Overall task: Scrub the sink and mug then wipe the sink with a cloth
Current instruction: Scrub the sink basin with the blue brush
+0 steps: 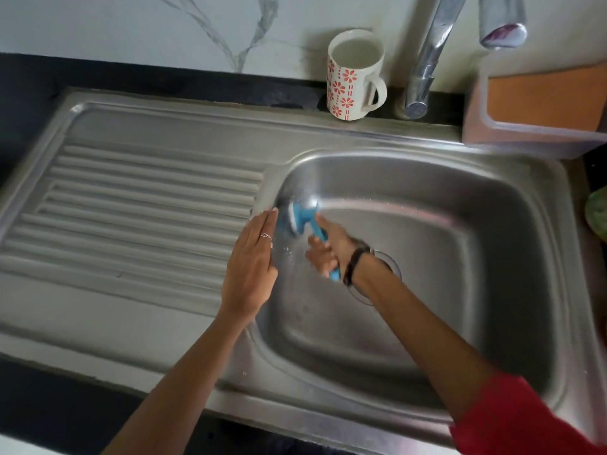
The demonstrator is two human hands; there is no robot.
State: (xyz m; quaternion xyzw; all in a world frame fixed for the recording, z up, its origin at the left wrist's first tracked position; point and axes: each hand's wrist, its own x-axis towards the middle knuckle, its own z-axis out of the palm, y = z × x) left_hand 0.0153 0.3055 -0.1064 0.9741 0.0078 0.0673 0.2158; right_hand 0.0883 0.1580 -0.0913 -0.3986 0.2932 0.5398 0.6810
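Observation:
A stainless steel sink (460, 244) has a ribbed draining board (138, 205) on its left. My right hand (328, 247) grips the handle of a blue scrubbing brush (303, 218), whose head presses against the basin's upper left wall. My left hand (253, 267) lies flat with straight fingers on the basin's left rim, beside the brush. A white mug (353, 77) with red flowers stands upright on the back ledge, left of the tap. No cloth is in view.
A chrome tap (427, 64) rises behind the basin. An orange box in a clear plastic container (538, 106) sits at the back right corner. The drain (387, 264) is partly hidden by my right wrist. Something green (597, 215) shows at the right edge.

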